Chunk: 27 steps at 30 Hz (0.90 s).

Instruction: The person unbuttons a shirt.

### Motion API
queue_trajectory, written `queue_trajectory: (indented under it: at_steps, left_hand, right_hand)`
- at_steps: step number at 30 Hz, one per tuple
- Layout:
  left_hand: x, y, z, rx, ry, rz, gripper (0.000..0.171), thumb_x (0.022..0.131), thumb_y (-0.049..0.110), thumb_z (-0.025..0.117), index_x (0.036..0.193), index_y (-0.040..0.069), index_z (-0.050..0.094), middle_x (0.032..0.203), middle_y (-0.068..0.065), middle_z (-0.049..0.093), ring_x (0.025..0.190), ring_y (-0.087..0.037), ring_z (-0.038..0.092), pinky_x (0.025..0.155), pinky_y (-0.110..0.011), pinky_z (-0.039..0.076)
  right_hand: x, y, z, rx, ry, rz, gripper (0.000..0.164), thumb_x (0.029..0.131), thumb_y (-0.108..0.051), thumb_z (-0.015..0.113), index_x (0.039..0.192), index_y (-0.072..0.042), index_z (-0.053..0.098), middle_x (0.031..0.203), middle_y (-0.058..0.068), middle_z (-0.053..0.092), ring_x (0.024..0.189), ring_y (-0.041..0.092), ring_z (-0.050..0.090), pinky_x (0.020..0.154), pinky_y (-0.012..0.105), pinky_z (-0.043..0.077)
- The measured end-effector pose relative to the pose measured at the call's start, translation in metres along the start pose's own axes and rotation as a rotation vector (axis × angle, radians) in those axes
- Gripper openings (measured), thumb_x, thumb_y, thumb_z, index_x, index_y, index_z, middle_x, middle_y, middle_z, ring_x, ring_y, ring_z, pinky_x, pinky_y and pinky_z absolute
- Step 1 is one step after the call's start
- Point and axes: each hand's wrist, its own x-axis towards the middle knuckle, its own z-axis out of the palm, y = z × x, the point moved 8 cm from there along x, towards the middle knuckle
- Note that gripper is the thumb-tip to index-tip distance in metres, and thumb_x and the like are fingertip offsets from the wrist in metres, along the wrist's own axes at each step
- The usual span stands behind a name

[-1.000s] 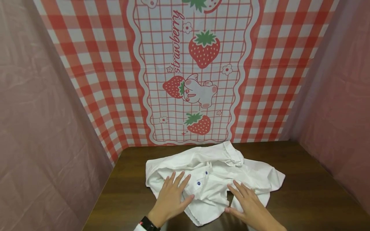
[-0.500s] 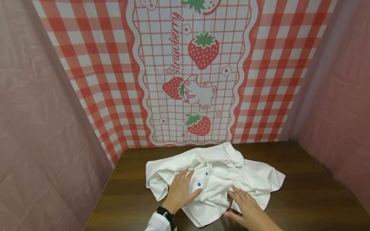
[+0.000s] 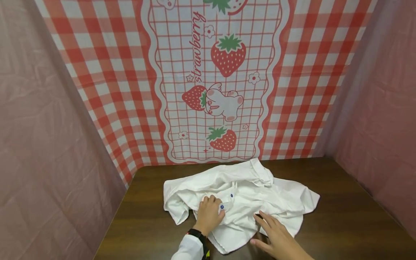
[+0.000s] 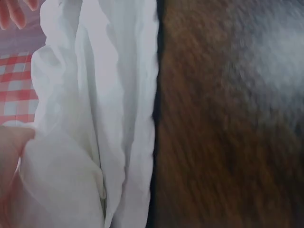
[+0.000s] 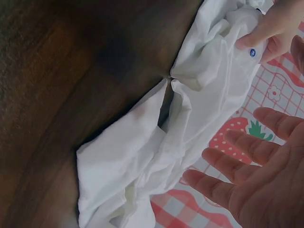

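A crumpled white shirt (image 3: 243, 180) with blue buttons (image 3: 222, 207) lies on the table in the head view. My left hand (image 3: 209, 216) pinches its fabric beside the lower button, fingers curled and thumb nearby. The right wrist view also shows that left hand (image 5: 280, 29) gripping the cloth edge by a button (image 5: 252, 52). My right hand (image 3: 276, 236), fingers spread, hovers by a gap in the shirt's near edge. Its fingers (image 5: 247, 149) hold nothing in the right wrist view. Folds of the shirt (image 4: 137, 95) fill the left part of the left wrist view.
Bare dark wood table (image 3: 139, 216) surrounds the shirt. Behind it hangs a red-and-white checked cloth (image 3: 126, 90) with strawberry prints. Pink curtains (image 3: 42, 144) close off both sides. A dark band (image 3: 196, 233) circles my left wrist.
My left hand has moved right over the shirt, and its spread fingers have curled onto the fabric by the lower button. The right hand has barely shifted.
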Motion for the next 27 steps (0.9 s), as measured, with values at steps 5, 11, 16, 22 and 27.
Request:
queue_trajectory:
  at_steps: [5, 11, 16, 22, 27]
  left_hand:
    - [0.003, 0.005, -0.009, 0.005, 0.074, -0.011, 0.007, 0.082, 0.02, 0.062, 0.079, 0.013, 0.061, 0.075, 0.0, 0.056, 0.071, -0.019, 0.049, 0.064, -0.032, 0.036]
    - [0.004, 0.014, -0.029, -0.057, 0.18, -0.026, 0.01, 0.083, 0.02, 0.059, 0.076, 0.014, 0.057, 0.072, 0.001, 0.054, 0.069, -0.018, 0.051, 0.068, -0.033, 0.036]
    - [0.002, 0.021, -0.047, -0.126, 0.216, -0.034, 0.008, 0.082, 0.019, 0.06, 0.079, 0.012, 0.059, 0.072, 0.001, 0.056, 0.069, -0.019, 0.051, 0.067, -0.032, 0.036]
    - [-0.009, 0.028, -0.066, -0.19, 0.266, -0.024, 0.007, 0.079, 0.018, 0.063, 0.079, 0.012, 0.06, 0.076, 0.001, 0.057, 0.074, -0.017, 0.051, 0.067, -0.031, 0.037]
    - [-0.023, 0.033, -0.074, -0.253, 0.301, 0.008, 0.006, 0.075, 0.014, 0.065, 0.079, 0.011, 0.061, 0.087, 0.0, 0.058, 0.084, -0.017, 0.053, 0.073, -0.034, 0.042]
  right_hand:
    - [-0.001, 0.0, 0.0, -0.006, 0.004, 0.0, 0.067, 0.071, -0.049, 0.073, 0.121, -0.006, 0.06, 0.116, 0.015, 0.06, 0.101, 0.028, 0.059, 0.078, 0.044, 0.05]
    - [-0.004, 0.002, 0.003, 0.03, -0.042, 0.041, 0.065, 0.073, -0.049, 0.071, 0.12, -0.006, 0.06, 0.117, 0.014, 0.059, 0.102, 0.027, 0.059, 0.078, 0.044, 0.05]
    - [-0.004, 0.002, 0.005, 0.04, -0.034, 0.03, 0.063, 0.072, -0.048, 0.073, 0.117, -0.006, 0.061, 0.116, 0.013, 0.06, 0.1, 0.026, 0.059, 0.077, 0.043, 0.05]
    - [-0.006, 0.005, 0.011, 0.104, -0.095, 0.071, 0.06, 0.075, -0.046, 0.071, 0.118, -0.005, 0.06, 0.12, 0.016, 0.059, 0.101, 0.031, 0.059, 0.077, 0.046, 0.05]
    - [-0.007, 0.007, 0.012, 0.119, -0.116, 0.12, 0.06, 0.076, -0.046, 0.071, 0.118, -0.004, 0.06, 0.121, 0.018, 0.059, 0.102, 0.032, 0.059, 0.079, 0.047, 0.05]
